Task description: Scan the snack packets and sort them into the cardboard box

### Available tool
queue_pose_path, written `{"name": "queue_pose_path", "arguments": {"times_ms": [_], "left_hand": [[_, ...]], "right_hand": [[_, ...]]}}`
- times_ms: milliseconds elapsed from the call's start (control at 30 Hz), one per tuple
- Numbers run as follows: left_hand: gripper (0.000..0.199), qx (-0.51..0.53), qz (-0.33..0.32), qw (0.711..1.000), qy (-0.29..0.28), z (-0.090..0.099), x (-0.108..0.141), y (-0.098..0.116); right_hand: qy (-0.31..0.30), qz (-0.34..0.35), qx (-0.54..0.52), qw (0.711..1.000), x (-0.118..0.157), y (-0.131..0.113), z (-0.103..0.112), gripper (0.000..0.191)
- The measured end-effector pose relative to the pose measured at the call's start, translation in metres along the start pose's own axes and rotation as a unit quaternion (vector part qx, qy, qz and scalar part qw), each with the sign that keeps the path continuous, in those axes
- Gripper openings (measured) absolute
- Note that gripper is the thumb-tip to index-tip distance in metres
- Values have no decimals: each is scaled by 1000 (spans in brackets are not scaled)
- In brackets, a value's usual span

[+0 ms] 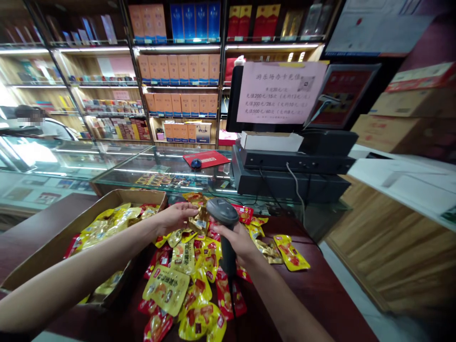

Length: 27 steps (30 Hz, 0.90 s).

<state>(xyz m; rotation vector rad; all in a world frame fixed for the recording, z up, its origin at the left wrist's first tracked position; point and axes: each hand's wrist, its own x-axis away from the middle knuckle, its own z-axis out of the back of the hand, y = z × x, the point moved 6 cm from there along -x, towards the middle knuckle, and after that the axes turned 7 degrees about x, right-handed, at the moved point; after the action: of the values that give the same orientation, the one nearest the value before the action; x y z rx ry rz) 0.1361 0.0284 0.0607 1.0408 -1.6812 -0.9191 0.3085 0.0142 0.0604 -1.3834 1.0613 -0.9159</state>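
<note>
My right hand [239, 240] is wrapped round the handle of a dark barcode scanner [223, 211], its head tipped toward the far side of the counter. Just left of it, my left hand [178, 217] pinches a gold snack packet [199, 221] that carries a small white label. Beneath both hands spreads a loose heap of yellow, red and gold snack packets [166, 289]. An open cardboard box [137, 194] with more such packets stands to the left, partly hidden behind my left forearm.
Behind the heap is a glass display counter [160, 166] with a red mat [213, 159] and a mouse [195, 163]. A monitor bearing a pink notice [281, 92] stands on dark equipment at right. Boxed goods fill the shelves. A person [39, 123] sits at far left.
</note>
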Motion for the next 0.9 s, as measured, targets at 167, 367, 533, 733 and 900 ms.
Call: {"name": "queue_pose_path", "arguments": {"times_ms": [167,367,533,733,900], "left_hand": [[23,57,-8,996,74,50,36,4],[23,60,-73,985,145,131,89,42],[28,43,-106,968,223,201,129,61],[41,77,-169,931,314,271,143,66],[43,49,-152,943,293,264,126,60]], "right_hand": [[-61,-60,-52,995,-8,-10,-58,25],[-131,-69,-116,982,-32,-30,-158,20],[-178,-95,-114,973,-52,-27,-241,20],[-183,-102,-58,976,-65,-13,-273,17],[-155,-97,-62,981,-66,-10,-229,17]]}}
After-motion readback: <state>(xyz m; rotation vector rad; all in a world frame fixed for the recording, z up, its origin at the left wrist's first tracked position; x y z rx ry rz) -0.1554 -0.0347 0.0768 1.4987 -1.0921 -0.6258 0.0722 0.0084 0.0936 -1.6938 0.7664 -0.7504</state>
